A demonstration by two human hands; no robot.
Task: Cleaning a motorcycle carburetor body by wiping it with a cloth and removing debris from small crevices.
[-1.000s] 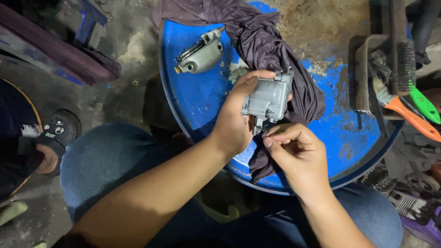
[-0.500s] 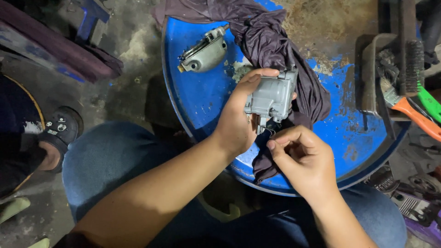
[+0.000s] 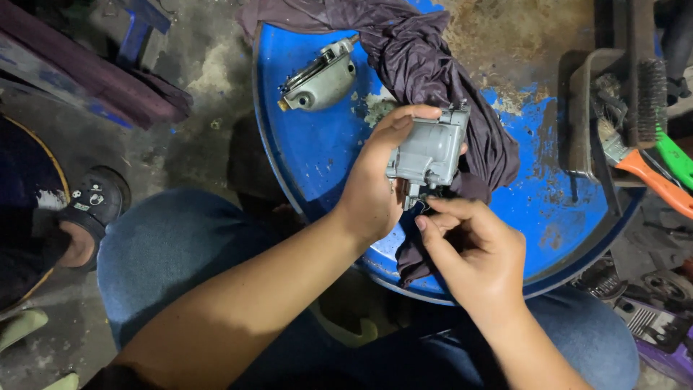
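My left hand [image 3: 379, 184] grips a grey metal carburetor body [image 3: 431, 150] above a round blue drum top [image 3: 317, 155]. The fingertips of my right hand [image 3: 473, 256] pinch at a small part on the underside of that body; the part itself is too small to make out. A dark purple rag [image 3: 433, 68] lies across the drum under and behind the body. A second grey metal casting [image 3: 319, 79] rests on the drum at the upper left.
A dark tray [image 3: 581, 123] at the right holds brushes with orange [image 3: 650, 177] and green [image 3: 675, 159] handles. Someone's shoe [image 3: 94, 202] is on the concrete floor at the left. My blue-jeaned knees are below the drum. Purple and metal parts lie at the lower right.
The view has shifted a little. My right fingers have stayed at the underside of the grey body, working at it; my left hand keeps the same grip.
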